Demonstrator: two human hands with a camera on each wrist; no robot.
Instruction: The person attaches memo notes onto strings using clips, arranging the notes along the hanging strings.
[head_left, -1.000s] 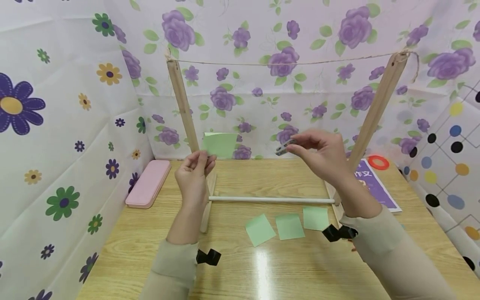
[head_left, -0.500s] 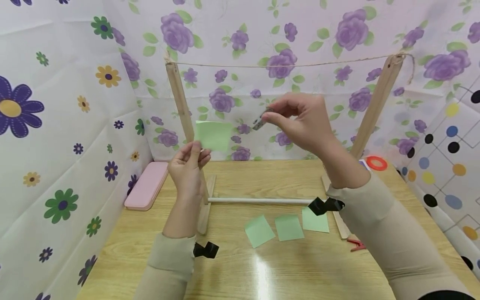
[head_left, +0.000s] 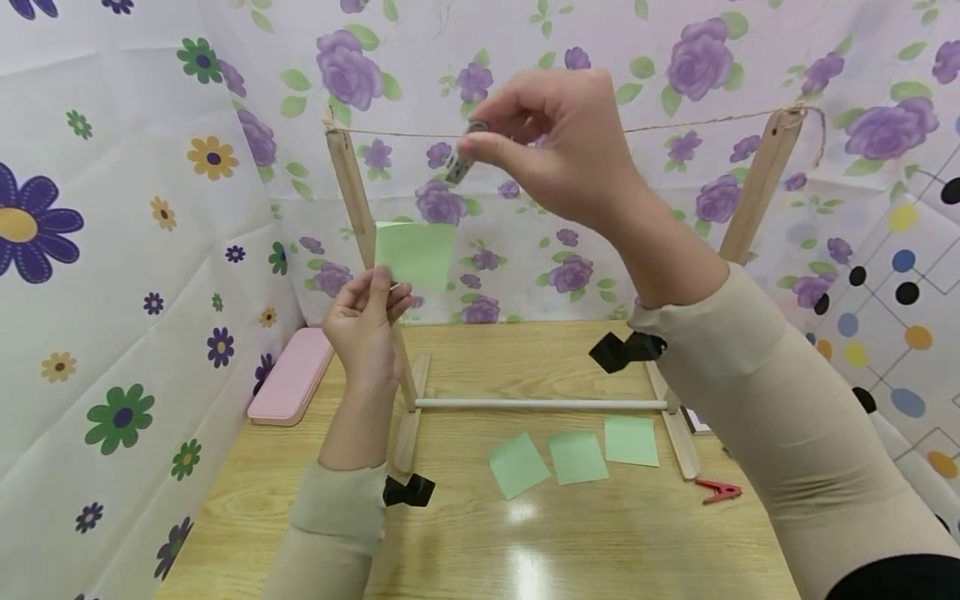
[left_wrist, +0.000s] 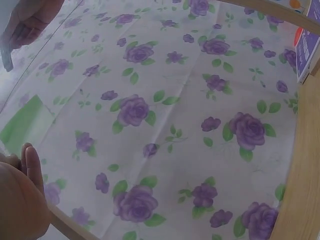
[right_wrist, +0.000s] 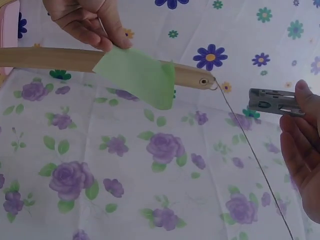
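Note:
My left hand [head_left: 363,325] pinches a green sticky note [head_left: 416,252] by its lower left corner, holding it up in front of the left wooden post [head_left: 351,179]. Between thumb and fingers, my right hand [head_left: 558,142] pinches a grey clothespin [head_left: 460,158], its jaw end pointing down and left. The clothespin is higher than the note, overlapping the line of the twine [head_left: 675,122] in the head view. In the right wrist view the note [right_wrist: 137,77] and the clothespin [right_wrist: 272,101] are apart, on either side of the twine [right_wrist: 250,140].
Several things lie on the wooden table [head_left: 465,533]: three green sticky notes [head_left: 577,456], a red clothespin [head_left: 718,492] and a pink case [head_left: 291,375]. A white rod [head_left: 540,404] joins the feet of the two posts. A purple book [left_wrist: 306,47] shows in the left wrist view.
My right hand has risen and moved left with the grey clothespin, up to the twine. The left hand has lifted the sticky note and shifted slightly left.

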